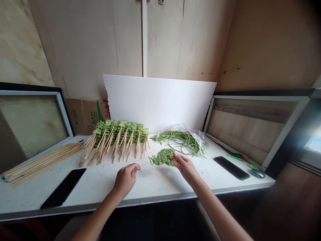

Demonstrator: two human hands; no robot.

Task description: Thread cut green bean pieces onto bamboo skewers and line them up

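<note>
My left hand [127, 176] pinches the bare end of a thin bamboo skewer [144, 164], held above the table. Cut green bean pieces [160, 158] sit crosswise in a row along the skewer. At its far end, my right hand [184, 164] is closed, thumb and fingers against a bean piece; the fingertips are partly hidden. Just behind the threaded row lies a small pile of loose cut bean pieces [170, 152]. Farther left, a stack of finished bean skewers [120, 132] rests with its bare stick ends fanned toward me.
Long uncut beans [183, 139] spill from a clear plastic bag at the back. Loose bamboo skewers [45, 160] lie at left near a black phone [64, 188]. On the right are another dark phone [232, 168], a mouse [258, 173] and a knife [235, 154]. A white board [160, 100] stands behind.
</note>
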